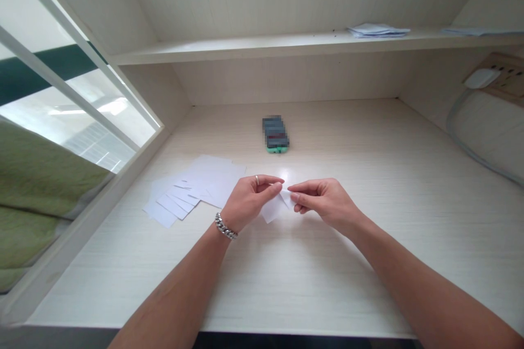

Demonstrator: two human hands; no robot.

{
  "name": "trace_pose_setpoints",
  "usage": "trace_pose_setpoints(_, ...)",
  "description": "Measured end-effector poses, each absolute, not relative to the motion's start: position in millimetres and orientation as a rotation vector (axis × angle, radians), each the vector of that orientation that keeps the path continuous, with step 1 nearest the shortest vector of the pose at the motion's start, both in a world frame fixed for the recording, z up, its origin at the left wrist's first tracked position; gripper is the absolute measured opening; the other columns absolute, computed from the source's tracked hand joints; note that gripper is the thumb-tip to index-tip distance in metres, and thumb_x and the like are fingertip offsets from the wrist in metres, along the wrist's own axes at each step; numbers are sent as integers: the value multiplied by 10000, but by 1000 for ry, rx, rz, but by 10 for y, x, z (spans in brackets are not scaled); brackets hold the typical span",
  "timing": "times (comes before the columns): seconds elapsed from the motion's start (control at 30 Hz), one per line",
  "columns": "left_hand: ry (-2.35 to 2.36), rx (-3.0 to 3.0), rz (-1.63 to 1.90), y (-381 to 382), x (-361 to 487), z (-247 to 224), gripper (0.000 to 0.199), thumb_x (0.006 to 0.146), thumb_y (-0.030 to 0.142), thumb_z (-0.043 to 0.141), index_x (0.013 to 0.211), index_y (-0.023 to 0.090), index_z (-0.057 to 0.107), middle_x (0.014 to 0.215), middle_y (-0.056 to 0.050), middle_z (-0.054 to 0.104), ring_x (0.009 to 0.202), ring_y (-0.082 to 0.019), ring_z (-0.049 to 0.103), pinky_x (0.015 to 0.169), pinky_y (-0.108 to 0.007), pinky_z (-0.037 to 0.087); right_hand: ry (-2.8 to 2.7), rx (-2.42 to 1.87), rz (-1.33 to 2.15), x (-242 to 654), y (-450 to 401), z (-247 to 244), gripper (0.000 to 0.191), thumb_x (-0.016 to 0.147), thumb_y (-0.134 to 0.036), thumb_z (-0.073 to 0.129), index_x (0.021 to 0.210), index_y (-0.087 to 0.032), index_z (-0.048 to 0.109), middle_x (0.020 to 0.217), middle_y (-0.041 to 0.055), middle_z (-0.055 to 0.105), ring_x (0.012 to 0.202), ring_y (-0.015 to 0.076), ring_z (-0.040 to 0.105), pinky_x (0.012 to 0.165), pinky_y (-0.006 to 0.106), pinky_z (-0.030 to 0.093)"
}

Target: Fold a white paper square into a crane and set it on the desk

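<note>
Between my two hands is a small piece of white paper, partly folded, with one corner pointing down toward the desk. My left hand, with a ring and a chain bracelet, pinches its upper left part between thumb and fingers. On the other side my right hand pinches the paper's right edge with thumb and forefinger. Fingers hide part of the folds. Just left of my left hand, loose white sheets lie spread and overlapping on the desk.
A phone in a green case lies beyond my hands on the pale desk. Above runs a shelf bearing a stack of folded paper. At right, a plug sits in a power strip, its cable hanging down. Metal bars stand at left.
</note>
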State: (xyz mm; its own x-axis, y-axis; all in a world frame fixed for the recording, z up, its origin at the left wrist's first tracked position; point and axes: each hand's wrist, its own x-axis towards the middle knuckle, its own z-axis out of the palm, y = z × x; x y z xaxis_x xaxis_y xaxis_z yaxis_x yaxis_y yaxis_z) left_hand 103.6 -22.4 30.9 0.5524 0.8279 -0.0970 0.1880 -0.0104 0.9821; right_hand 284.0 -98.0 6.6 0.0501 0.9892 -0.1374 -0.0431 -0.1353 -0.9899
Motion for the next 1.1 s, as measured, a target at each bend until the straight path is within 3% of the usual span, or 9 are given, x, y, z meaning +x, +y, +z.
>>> trace_pose_setpoints(0.13,880,1475,592,-231,1040,260,296,639,281,820,877,124,741,740,-52,727,632,-141,630,563,-231,473,-1070,-1301,1283,2810,-977,73,302,718,-369,773,925,-150,774,700,48,714,639,140,651,624,284,555)
trace_pose_setpoints(0.4,850,1368,630,-199,1036,190,203,685,275,775,799,110,743,704,-53,708,599,-117,595,540,-221,442,-1084,-1298,1262,2797,-971,65,298,720,-376,770,922,-157,776,707,51,723,629,137,659,621,280,566)
trace_pose_setpoints(0.53,840,1389,623,-199,1032,204,239,710,305,759,858,118,746,729,-50,710,623,-119,600,557,-222,445,-1103,-1300,1254,2808,-976,54,290,737,-375,760,935,-163,775,712,48,722,639,138,663,627,277,568)
trace_pose_setpoints(0.87,898,1485,697,-212,1044,203,257,655,298,805,839,130,739,750,-46,720,625,-124,617,543,-217,460,-1036,-1299,1167,2776,-972,82,311,680,-345,806,915,-146,767,725,55,731,647,153,670,629,294,574)
trace_pose_setpoints(1.1,918,1597,630,-217,1019,292,195,702,279,760,843,145,753,769,-50,737,619,-127,627,527,-214,461,-1089,-1279,1097,2768,-985,72,205,716,-290,778,879,-165,774,720,42,725,640,146,650,608,278,543)
